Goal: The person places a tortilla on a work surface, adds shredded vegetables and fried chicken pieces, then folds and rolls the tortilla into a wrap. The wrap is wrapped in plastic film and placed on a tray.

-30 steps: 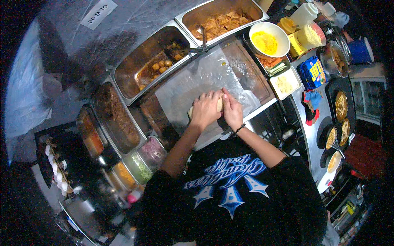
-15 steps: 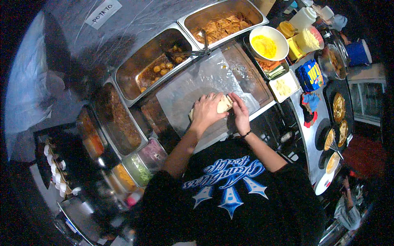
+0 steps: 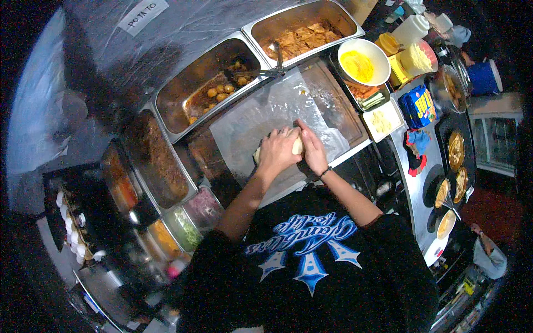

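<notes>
At centre, left hand and right hand are clamping a pale wrap; at 12 o'clock, steel pan is holding browned pieces, white bowl yellow shreds.

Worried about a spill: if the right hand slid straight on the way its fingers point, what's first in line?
Probably the metal spoon lying across the tray of chunks in brown sauce, past bare wrapping paper; depth is unclear. The right hand points up-left.

Your view is dim overall, brightest on the paper sheet under your hands. Glare streaks the steel trays above them. Edges around your hands fall into black vignette, bent by fisheye, slightly soft and noisy.
</notes>
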The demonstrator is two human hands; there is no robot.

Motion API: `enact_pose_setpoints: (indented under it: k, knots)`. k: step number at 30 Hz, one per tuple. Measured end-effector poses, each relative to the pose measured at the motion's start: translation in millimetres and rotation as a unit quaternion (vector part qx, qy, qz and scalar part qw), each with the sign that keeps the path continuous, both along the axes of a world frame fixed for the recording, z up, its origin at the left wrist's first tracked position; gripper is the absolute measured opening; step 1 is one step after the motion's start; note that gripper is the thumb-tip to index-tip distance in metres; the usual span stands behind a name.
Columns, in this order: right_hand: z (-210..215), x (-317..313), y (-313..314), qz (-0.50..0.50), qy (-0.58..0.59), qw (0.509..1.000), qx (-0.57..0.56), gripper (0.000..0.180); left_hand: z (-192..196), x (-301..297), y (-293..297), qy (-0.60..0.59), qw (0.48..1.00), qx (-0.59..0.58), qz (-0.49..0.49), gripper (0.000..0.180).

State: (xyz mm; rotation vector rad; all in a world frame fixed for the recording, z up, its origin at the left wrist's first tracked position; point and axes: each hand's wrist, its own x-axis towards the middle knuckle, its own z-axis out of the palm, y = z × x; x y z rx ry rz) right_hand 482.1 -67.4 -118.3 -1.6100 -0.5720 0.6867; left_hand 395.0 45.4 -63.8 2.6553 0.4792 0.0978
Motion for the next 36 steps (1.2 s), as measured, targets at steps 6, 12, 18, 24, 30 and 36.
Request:
enact_pose_setpoints:
  k: [6,12,18,24,30,36]
  knots:
    - [0.2,-5.0,9.8,-0.01,-0.056,0.998,-0.026,0.045,-10.9,0.5,-1.5,-0.017,1.0,0.01,0.017,0.051]
    - [5.1,7.1,4.9,0.035,-0.047,0.998,0.005,0.041,2.0,-5.0,-0.8,0.039,0.999,0.002,0.014,0.058]
    - [-5.4,8.3,10.4,0.056,-0.068,0.995,0.044,0.041,-2.1,-5.2,-2.5,0.048,0.999,-0.001,0.02,0.063]
    - [6.1,11.2,12.4,0.108,-0.087,0.99,0.025,0.045,8.0,-10.5,3.0,0.078,0.996,-0.031,0.015,0.068]
    - [26.1,13.1,18.2,0.182,-0.205,0.961,0.029,0.039,-10.2,-71.6,9.7,-0.186,0.961,-0.129,0.159,0.054]
    - [12.6,18.2,17.4,0.19,-0.141,0.971,0.042,0.024,-44.6,-68.1,-30.4,-0.353,0.837,-0.2,0.367,0.03]
